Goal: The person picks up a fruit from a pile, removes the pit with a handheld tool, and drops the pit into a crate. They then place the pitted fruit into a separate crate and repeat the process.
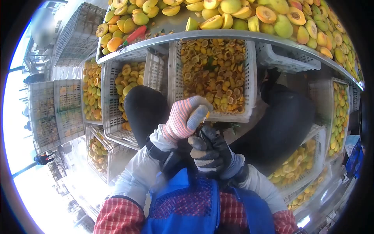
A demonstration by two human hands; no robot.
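My left hand point(186, 118), in a pink-and-grey striped glove, is closed round a piece of yellow peach point(207, 115), mostly hidden by the fingers. Just below and to its right, my right hand point(211, 151), in a black glove with worn grey fingertips, is wrapped round a small tool point(202, 124). Only a bit of its metal tip shows, close against the fruit; the handle is covered by the fingers. Both hands are held in front of my chest, above the near edge of a white crate point(250, 84) filled with cup-shaped fruit scraps point(213, 74).
A metal-rimmed table point(177, 36) ahead bears many halved peaches point(266, 15) and a red-handled tool point(136, 35). Crates of peach halves stand at left point(111, 121) and right point(319, 150). Stacked crates point(43, 113) rise farther left. My knees flank the scrap crate.
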